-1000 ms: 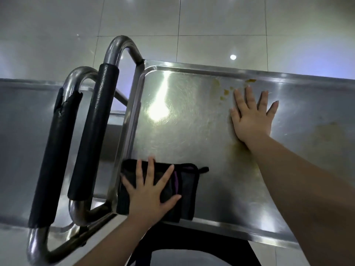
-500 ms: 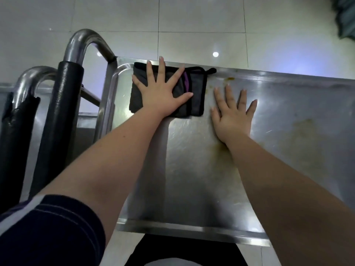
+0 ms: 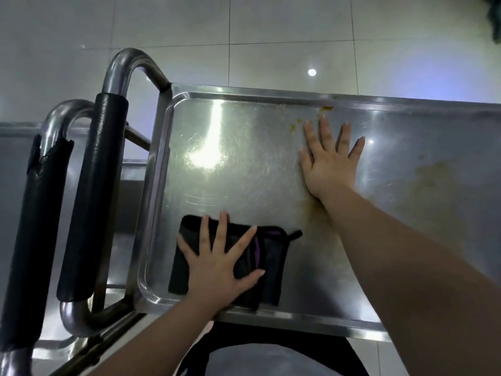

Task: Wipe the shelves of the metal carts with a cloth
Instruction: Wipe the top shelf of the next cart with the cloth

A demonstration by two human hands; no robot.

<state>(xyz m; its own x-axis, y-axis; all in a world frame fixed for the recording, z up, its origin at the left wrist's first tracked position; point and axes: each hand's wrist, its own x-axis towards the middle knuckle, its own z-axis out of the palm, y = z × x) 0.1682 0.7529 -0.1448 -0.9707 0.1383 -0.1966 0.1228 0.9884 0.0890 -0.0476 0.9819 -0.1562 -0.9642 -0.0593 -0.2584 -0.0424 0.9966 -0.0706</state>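
**Cloth Pressed to Steel Cart Shelf, Stains Lie Ahead**

A folded black cloth with a purple stripe (image 3: 271, 267) lies flat under the left hand (image 3: 217, 270). The hand's straight, spread fingers press it onto the scratched stainless-steel top shelf (image 3: 238, 191) of a metal cart, close to the near rim by the wrist. That hand grips nothing and only bears down.

The right hand (image 3: 329, 166) rests well ahead and to the right of the cloth, palm down with fingers splayed on bare metal, also holding nothing. Just beyond its fingertips, yellow-orange spots (image 3: 326, 108) cling near the far rim. A dull brownish film (image 3: 433, 180) spreads off to its right.

Left of the left hand stands the cart's tubular handle in a black foam sleeve (image 3: 95, 196). Beyond that is a second cart's handle with a torn sleeve (image 3: 40, 207).

The likely risks are two. The unpinched cloth may slip from under the palm or ride over the near rim. The planted right hand may also shield the grime beneath it from the wipe.
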